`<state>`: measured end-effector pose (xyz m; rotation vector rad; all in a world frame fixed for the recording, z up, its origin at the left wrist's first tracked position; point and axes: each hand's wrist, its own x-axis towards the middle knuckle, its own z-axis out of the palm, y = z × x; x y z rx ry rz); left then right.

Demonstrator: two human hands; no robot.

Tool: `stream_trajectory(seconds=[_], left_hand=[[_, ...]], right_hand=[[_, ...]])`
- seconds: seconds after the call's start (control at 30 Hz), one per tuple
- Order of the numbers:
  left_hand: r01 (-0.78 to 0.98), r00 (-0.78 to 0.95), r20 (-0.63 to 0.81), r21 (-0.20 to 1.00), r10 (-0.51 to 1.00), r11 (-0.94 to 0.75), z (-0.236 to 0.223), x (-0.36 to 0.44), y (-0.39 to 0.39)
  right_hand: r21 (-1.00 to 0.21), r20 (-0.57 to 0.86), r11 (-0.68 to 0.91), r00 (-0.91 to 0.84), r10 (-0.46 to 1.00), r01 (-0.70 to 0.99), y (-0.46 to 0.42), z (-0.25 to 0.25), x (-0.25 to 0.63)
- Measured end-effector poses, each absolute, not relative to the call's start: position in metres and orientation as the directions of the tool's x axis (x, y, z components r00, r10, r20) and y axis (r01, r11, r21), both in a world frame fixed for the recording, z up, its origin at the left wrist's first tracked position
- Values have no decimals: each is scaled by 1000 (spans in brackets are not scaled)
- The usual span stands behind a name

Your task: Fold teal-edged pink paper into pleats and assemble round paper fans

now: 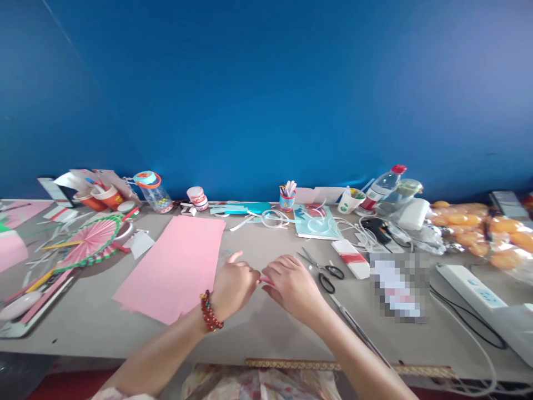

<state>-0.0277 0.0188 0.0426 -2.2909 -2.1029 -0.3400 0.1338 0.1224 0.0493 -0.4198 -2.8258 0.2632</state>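
Note:
Over the middle of the desk, my left hand [237, 284] and my right hand [293, 288] meet at the fingertips. Both are closed, pinching a small piece of pink paper [267, 281] that is mostly hidden by the fingers. A beaded red bracelet [210, 312] circles my left wrist. Left of my hands lies a stack of large pink paper sheets [177, 261], flat on the desk. Just right of my right hand are scissors [327, 272] with black handles, their blades pointing away from me.
A folded pink fan [94, 240] with green edging lies at left, near a water bottle [154, 191]. Along the wall stand a pen cup [287, 201], a paper cup [350, 201] and a plastic bottle [383, 189]. A glue gun [377, 230] and power strip [474, 286] sit right.

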Motion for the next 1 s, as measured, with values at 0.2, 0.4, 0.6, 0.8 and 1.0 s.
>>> stream_trajectory(seconds=[0.2, 0.4, 0.6, 0.8, 1.0], left_hand=[[988, 68, 197, 126, 978, -94, 42, -27, 17], [968, 20, 219, 240, 975, -74, 44, -46, 13], [803, -58, 346, 573, 936, -162, 40, -62, 9], [658, -93, 423, 706, 901, -263, 36, -60, 12], [597, -113, 494, 727, 862, -339, 34, -57, 17]], right_hand=[[-281, 257, 929, -914, 313, 239, 126, 23, 122], [-512, 338, 837, -850, 404, 194, 136, 10, 127], [-701, 375, 710, -816, 439, 60, 136, 9, 132], [-795, 396, 606, -791, 466, -41, 134, 4, 133], [-800, 438, 593, -762, 476, -89, 133, -2, 130]])
